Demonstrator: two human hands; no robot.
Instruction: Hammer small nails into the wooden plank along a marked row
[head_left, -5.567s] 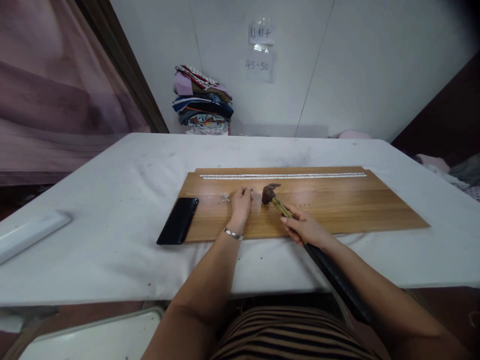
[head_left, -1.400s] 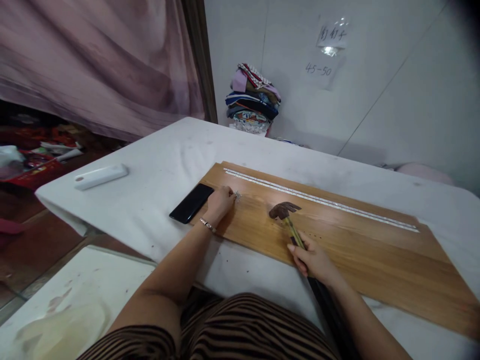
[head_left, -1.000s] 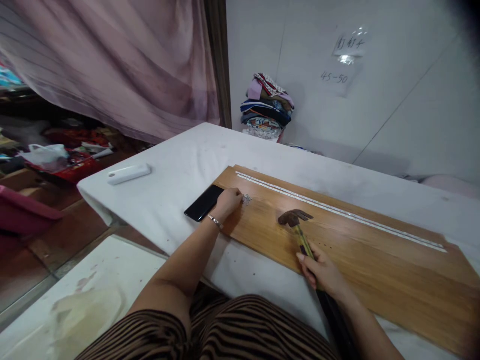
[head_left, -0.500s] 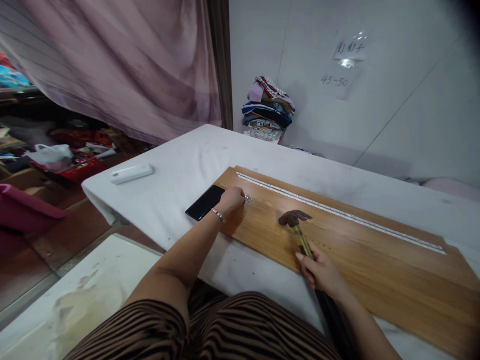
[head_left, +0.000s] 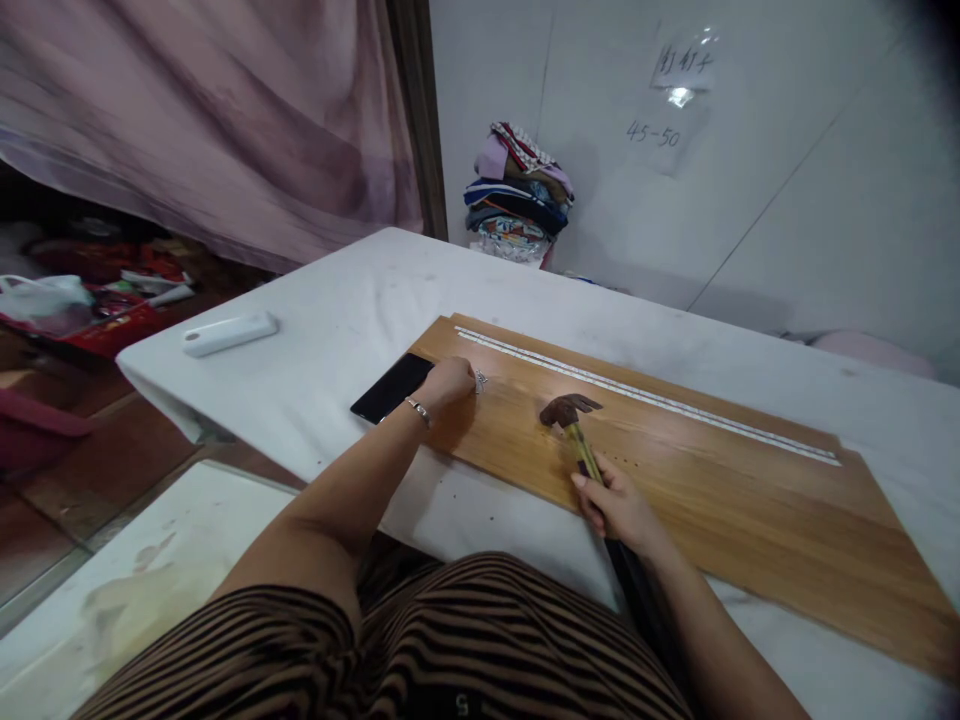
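My left hand point(head_left: 452, 380) reaches to the left part of a wooden board point(head_left: 517, 440), its fingers pinched on a small cluster of silvery nails point(head_left: 481, 380). How many nails lie between the fingertips is hidden. A black phone-like slab point(head_left: 391, 388) lies partly under the left wrist, at the board's left end. My right hand point(head_left: 615, 505) is wrapped round the handle of a claw hammer point(head_left: 571, 410). The hammer's rusty head is over the middle of the board, its claw pointing right. Several small dark marks point(head_left: 626, 463) dot the board beside the hammer.
Two white measuring strips point(head_left: 645, 393) run along the board's far side. A white oblong object point(head_left: 230, 334) lies on the white-covered table point(head_left: 360, 290), at left. Folded clothes point(head_left: 517, 190) are stacked by the wall. A pale surface point(head_left: 187, 540) stands at lower left.
The whole view has shifted slightly, so the board and both hands appear further left and a bit higher. The hands keep their holds, with little movement relative to the board.
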